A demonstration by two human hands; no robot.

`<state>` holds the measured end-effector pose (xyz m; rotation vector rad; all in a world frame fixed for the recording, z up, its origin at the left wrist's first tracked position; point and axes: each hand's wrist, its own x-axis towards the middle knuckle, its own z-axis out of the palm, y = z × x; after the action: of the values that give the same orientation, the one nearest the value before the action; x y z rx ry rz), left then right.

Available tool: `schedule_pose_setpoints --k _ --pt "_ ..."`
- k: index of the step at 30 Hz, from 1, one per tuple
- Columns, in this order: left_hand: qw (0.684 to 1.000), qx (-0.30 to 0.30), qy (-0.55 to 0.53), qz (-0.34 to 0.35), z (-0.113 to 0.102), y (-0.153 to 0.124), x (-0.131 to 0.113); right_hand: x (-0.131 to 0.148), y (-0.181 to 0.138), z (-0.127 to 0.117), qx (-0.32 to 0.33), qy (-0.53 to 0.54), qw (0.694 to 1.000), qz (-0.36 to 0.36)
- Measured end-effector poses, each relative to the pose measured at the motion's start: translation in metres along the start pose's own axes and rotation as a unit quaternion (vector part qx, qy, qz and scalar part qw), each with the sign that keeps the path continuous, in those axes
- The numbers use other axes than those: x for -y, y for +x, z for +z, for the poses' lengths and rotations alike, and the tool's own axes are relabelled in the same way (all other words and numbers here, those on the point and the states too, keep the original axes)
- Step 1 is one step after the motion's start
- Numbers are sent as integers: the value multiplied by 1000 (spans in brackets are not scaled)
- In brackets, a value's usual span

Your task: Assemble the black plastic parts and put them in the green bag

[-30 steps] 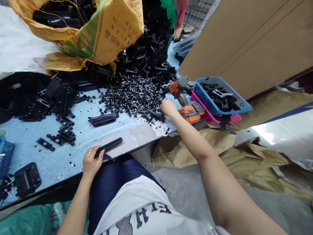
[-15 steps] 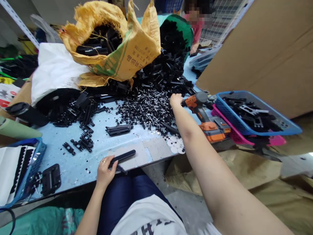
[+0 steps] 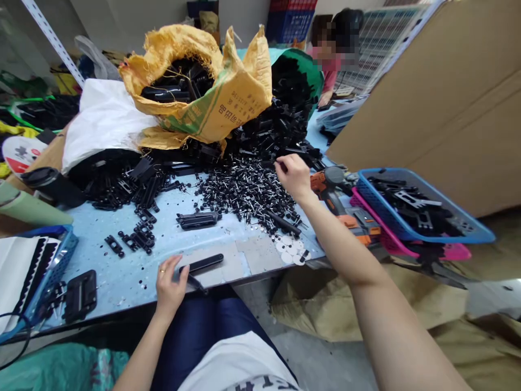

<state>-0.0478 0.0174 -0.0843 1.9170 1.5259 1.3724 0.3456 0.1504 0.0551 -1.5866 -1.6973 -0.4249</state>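
At the table's front edge my left hand [image 3: 171,283] curls its thumb and fingers round the near end of a long black plastic bar [image 3: 207,263]. A second dark, narrow piece [image 3: 197,284] angles out below it over the edge. My right hand [image 3: 293,176] is stretched out above the far right side of a heap of small screws and black parts [image 3: 248,187]. Its fingers are bent together; something dark shows by the fingertips, but I cannot make out what. A black and orange cordless drill [image 3: 325,182] lies just right of my right wrist, partly behind the forearm.
A yellow woven sack [image 3: 240,100] of black parts stands behind the heap. Blue basket [image 3: 431,236] and pink basket [image 3: 385,239] are stacked at right, beside a large cardboard sheet [image 3: 439,92]. Black clips [image 3: 142,236] lie left. A person [image 3: 331,70] sits at the back.
My right hand has moved from beside the drill slightly left, over the screw heap, its fingers now bent. My left hand stays on the bar with its fingers slightly looser. The view has tilted up.
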Motion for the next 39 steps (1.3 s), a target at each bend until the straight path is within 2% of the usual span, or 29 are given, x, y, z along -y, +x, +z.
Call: schedule_pose_setpoints --k 2,3,5,6,7,8,10,12,14,15,17,18,20,23,28,33,39 --pt "983 -6 -132 -126 5 12 -27 48 -37 -21 -32 143 989 -10" --pt "956 15 -223 -189 7 19 -41 71 -59 -29 -25 208 978 -6" --pt "869 78 -393 -291 13 29 -65 109 -103 -39 17 308 951 0" --pt "828 101 -444 -326 15 32 -75 123 -122 -42 43 331 943 -10" --pt "804 112 -469 -349 17 32 -82 133 -138 -44 74 328 941 -30" --pt "797 110 -471 -360 19 30 -87 140 -150 -46 108 304 945 -54" --pt "823 97 -438 -348 22 20 -92 144 -164 -49 196 221 949 -106" --pt "870 120 -383 -285 24 8 -91 141 -168 -48 323 162 922 -142" --pt "925 175 -289 -175 24 2 -85 135 -169 -44 445 143 869 -161" --pt "948 201 -220 -114 24 2 -80 131 -170 -40 486 130 847 -172" --pt "967 248 -58 -10 24 8 -67 123 -172 -31 523 80 826 -194" --pt "961 276 18 24 25 13 -61 120 -173 -26 527 50 823 -207" --pt "928 342 130 66 29 21 -51 116 -175 -16 534 4 815 -223" --pt "894 388 198 106 35 26 -46 116 -177 -8 539 -22 812 -222" --pt "898 361 208 141 37 16 -46 131 -179 -14 509 -52 836 -197" --pt "914 326 190 149 35 11 -39 143 -177 -24 461 -79 860 -205" --pt "924 314 171 137 37 10 -37 138 -172 -16 432 -68 873 -218"
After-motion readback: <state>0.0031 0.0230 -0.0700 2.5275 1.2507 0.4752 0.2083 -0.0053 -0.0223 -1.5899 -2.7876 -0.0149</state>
